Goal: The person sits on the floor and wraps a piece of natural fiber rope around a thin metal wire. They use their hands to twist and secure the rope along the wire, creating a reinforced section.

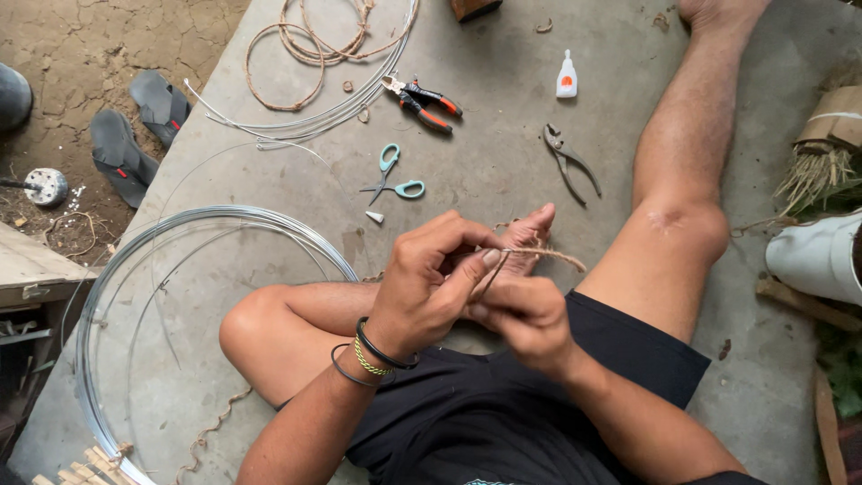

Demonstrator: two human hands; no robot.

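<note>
I sit on a grey concrete slab (503, 108) with my legs folded. My left hand (429, 280) pinches a thin brown jute twine (549, 256) between thumb and fingers, just above my toes. My right hand (525, 316) sits right beneath it, fingers curled around the same twine. The frayed end of the twine sticks out to the right. Dark bracelets ring my left wrist.
A large coil of silver wire (117, 296) lies at the left. Ahead are teal scissors (393, 175), red-handled cutters (424, 101), grey pliers (567, 157), a small white glue bottle (567, 76) and loops of twine (305, 45). Sandals (135, 135) rest on the dirt.
</note>
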